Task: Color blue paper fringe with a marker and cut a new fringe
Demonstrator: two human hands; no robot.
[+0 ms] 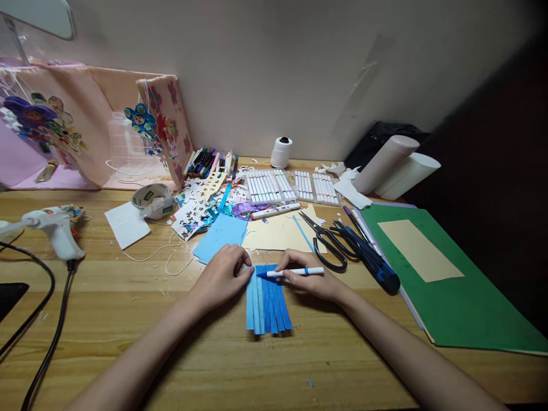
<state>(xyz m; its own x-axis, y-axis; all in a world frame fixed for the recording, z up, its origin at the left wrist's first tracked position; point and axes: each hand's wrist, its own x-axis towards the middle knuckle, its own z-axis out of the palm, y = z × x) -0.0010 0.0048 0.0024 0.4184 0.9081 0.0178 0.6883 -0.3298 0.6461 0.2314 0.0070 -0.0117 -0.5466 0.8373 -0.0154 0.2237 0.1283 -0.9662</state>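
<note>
Pleated blue paper (pixel 268 302) lies flat on the wooden surface (pixel 128 319) at centre, just below the middle of the view, its folds running toward 6 o'clock; the left hand (pixel 222 277) presses fingertips on the paper's upper left corner, fingers curled together, clamped on nothing; the right hand (pixel 310 279) is closed around a white marker (pixel 295 272) with a blue tip, the tip pointing to 9 o'clock and touching the paper's upper edge; the two hands sit close, apart by the width of the folds. At 12 o'clock from the paper lie a light blue sheet (pixel 220 234) and a cream sheet (pixel 278 231); at 2 o'clock, black-handled scissors (pixel 327 242), with a dark craft knife (pixel 372 257) just beside them; at 3 o'clock, a green folder (pixel 454 302) bearing a tan rectangle; further toward 12 o'clock, trays of markers (pixel 291 185) and a spool of white thread (pixel 281 152) against the wall; at 10 o'clock, a tape roll (pixel 150 200) and paper cuttings (pixel 197 205); at 9 o'clock, a white glue gun (pixel 55 225) with its black cord trailing off toward 7 o'clock.
</note>
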